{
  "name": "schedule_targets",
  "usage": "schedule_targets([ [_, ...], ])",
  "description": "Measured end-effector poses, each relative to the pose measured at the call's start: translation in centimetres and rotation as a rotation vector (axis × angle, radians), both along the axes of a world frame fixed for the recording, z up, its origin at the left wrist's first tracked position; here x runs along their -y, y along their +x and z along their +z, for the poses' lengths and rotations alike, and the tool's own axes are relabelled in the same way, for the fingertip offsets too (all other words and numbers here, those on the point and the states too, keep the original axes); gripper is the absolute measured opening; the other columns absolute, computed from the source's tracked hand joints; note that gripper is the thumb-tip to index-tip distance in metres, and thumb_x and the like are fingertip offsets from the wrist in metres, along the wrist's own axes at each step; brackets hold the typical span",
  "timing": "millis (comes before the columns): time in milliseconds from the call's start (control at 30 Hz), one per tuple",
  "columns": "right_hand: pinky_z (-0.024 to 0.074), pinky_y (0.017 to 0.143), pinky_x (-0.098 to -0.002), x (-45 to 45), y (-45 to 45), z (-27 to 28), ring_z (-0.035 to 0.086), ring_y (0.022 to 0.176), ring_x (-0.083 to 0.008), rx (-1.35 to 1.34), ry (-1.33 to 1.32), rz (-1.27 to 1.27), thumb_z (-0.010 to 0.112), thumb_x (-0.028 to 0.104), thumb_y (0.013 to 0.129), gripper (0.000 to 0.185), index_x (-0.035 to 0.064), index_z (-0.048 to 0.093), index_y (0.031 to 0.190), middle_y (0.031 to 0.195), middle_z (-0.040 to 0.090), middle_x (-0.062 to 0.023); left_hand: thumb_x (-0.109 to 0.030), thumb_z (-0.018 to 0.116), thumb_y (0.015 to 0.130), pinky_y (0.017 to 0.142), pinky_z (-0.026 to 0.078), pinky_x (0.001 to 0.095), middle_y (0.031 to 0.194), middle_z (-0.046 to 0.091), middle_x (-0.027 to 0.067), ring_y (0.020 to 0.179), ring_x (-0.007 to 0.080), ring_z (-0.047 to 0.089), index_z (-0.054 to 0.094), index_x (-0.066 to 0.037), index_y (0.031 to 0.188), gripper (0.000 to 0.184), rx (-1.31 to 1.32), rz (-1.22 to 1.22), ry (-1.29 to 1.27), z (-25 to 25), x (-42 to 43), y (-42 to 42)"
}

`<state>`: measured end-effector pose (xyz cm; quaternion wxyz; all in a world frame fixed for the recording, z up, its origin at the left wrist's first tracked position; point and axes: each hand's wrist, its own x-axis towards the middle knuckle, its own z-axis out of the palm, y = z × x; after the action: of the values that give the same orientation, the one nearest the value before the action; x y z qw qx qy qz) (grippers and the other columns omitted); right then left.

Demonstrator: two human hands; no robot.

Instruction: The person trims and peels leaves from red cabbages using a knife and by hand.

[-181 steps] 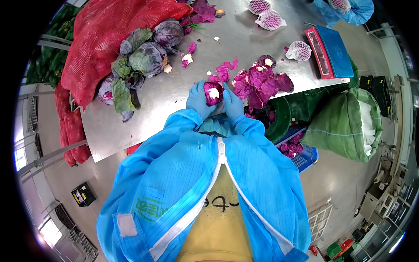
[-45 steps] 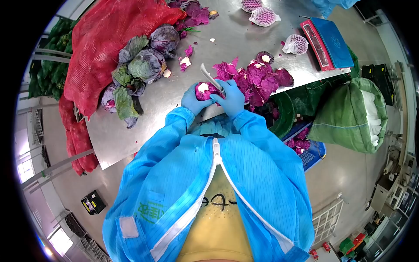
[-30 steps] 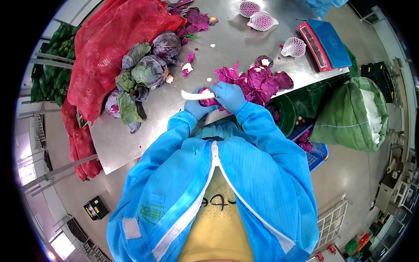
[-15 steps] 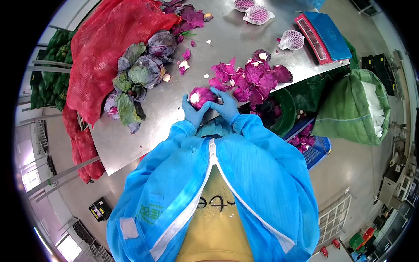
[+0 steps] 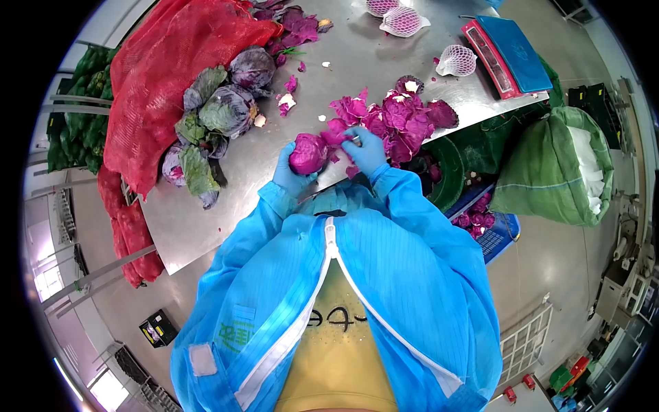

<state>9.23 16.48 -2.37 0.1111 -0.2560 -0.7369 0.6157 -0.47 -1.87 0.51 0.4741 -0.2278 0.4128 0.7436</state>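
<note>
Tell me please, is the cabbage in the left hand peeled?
Peeled, where visible: the cabbage in the left hand is bright purple, while nearby cabbages wear dark, greenish leaves. Its underside is hidden.

Seemingly smooth cabbage (image 5: 308, 154), metal table (image 5: 248, 156).

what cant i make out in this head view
Underside of the cabbage: head view, hidden by itself and the left hand.
Metal tool: head view, mostly covered by the right hand.
Far end of the red sack: head view, cut off by the top edge.

Metal table (image 5: 357, 62), whole cabbages (image 5: 228, 111), purple leaves (image 5: 408, 123), apparently a scale (image 5: 513, 55)
</note>
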Motion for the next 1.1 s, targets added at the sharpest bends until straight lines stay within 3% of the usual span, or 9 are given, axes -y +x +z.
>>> schedule_targets([
  [67, 0.0486, 0.066, -0.0318, -1.5, 0.1, 0.2, 0.060, 0.071, -0.0181, 0.074, 0.061, -0.164, 0.070, 0.021, 0.074, 0.036, 0.0047, 0.062, 0.105, 0.079, 0.062, -0.0098, -0.052, 0.056, 0.078, 0.080, 0.046, 0.0435, 0.125, 0.051, 0.0128, 0.110, 0.0317, 0.051, 0.044, -0.013, 0.128, 0.064, 0.116, -0.007, 0.095, 0.0, 0.6, -0.4],
  [133, 0.0483, 0.071, -0.0306, -2.0, 0.4, 1.2, 0.060, 0.077, -0.0187, -0.089, 0.611, -0.231, 0.071, 0.022, 0.074, 0.044, 0.0057, 0.059, 0.113, 0.085, 0.062, -0.0108, -0.052, 0.056, 0.078, 0.082, 0.046, 0.0464, 0.128, 0.049, 0.0142, 0.112, 0.0345, 0.049, 0.042, -0.012, 0.130, 0.067, 0.229, -0.014, 0.190, 1.2, 0.4, -0.3],
  [267, 0.0474, 0.074, -0.0288, 0.1, 0.8, 4.0, 0.059, 0.082, -0.0176, -0.102, 0.511, -0.295, 0.072, 0.024, 0.075, 0.051, 0.0050, 0.056, 0.119, 0.088, 0.062, -0.0090, -0.051, 0.055, 0.078, 0.093, 0.042, 0.0496, 0.135, 0.042, 0.0163, 0.119, 0.0388, 0.044, 0.039, -0.011, 0.134, 0.071, 0.329, 0.049, 0.286, 3.0, -0.4, 0.3],
  [367, 0.0427, 0.056, -0.0233, 1.9, 1.3, 5.9, 0.052, 0.062, -0.0077, -0.036, -0.549, -0.054, 0.068, 0.033, 0.082, 0.048, 0.0049, 0.055, 0.120, 0.083, 0.059, -0.0025, -0.051, 0.057, 0.078, 0.101, 0.036, 0.0530, 0.138, 0.038, 0.0168, 0.125, 0.0392, 0.039, 0.034, -0.010, 0.136, 0.074, 0.186, -0.024, 0.361, 2.4, 0.0, 0.5],
  [467, 0.0383, 0.044, -0.0211, 2.3, 1.2, 4.0, 0.047, 0.052, -0.0055, -0.098, -1.108, 0.067, 0.066, 0.034, 0.085, 0.051, 0.0069, 0.052, 0.126, 0.082, 0.058, -0.0004, -0.054, 0.060, 0.078, 0.105, 0.031, 0.0557, 0.140, 0.035, 0.0178, 0.129, 0.0389, 0.035, 0.028, -0.009, 0.139, 0.083, -0.043, -0.163, 0.499, 1.3, -0.3, 0.5],
  [667, 0.0412, 0.047, -0.0203, 0.9, 1.7, 6.9, 0.048, 0.054, -0.0057, -0.274, -0.658, 0.121, 0.065, 0.020, 0.084, 0.052, 0.0067, 0.047, 0.130, 0.092, 0.061, -0.0026, -0.053, 0.059, 0.080, 0.098, 0.042, 0.0526, 0.138, 0.034, 0.0217, 0.125, 0.0374, 0.040, 0.024, -0.005, 0.139, 0.084, -0.049, -0.324, 0.400, 1.8, 0.2, 0.2],
  [800, 0.0434, 0.048, -0.0202, 1.1, 1.2, 6.8, 0.050, 0.056, -0.0056, -0.262, -0.788, 0.155, 0.061, 0.008, 0.084, 0.049, 0.0039, 0.044, 0.131, 0.122, 0.057, -0.0114, -0.052, 0.061, 0.081, 0.090, 0.050, 0.0514, 0.133, 0.041, 0.0211, 0.119, 0.0381, 0.046, 0.029, -0.007, 0.137, 0.078, 0.052, -0.212, 0.315, 0.1, 0.4, 0.7],
  [967, 0.0457, 0.052, -0.0231, 0.7, 1.2, 4.3, 0.055, 0.060, -0.0085, -0.216, -0.534, -0.066, 0.060, 0.010, 0.085, 0.030, 0.0040, 0.054, 0.114, 0.097, 0.062, -0.0069, -0.059, 0.056, 0.081, 0.091, 0.047, 0.0521, 0.134, 0.041, 0.0201, 0.119, 0.0389, 0.046, 0.032, -0.009, 0.137, 0.079, 0.250, -0.128, 0.496, -0.3, 0.9, 0.3],
  [1100, 0.0486, 0.058, -0.0299, 1.1, 1.5, 3.9, 0.062, 0.068, -0.0133, 0.003, -0.154, 0.028, 0.059, 0.022, 0.089, 0.040, 0.0074, 0.049, 0.125, 0.082, 0.062, -0.0124, -0.054, 0.061, 0.080, 0.093, 0.048, 0.0469, 0.129, 0.047, 0.0183, 0.118, 0.0362, 0.048, 0.034, -0.009, 0.136, 0.077, 0.198, -0.133, 0.499, -1.0, 0.5, 0.0],
])
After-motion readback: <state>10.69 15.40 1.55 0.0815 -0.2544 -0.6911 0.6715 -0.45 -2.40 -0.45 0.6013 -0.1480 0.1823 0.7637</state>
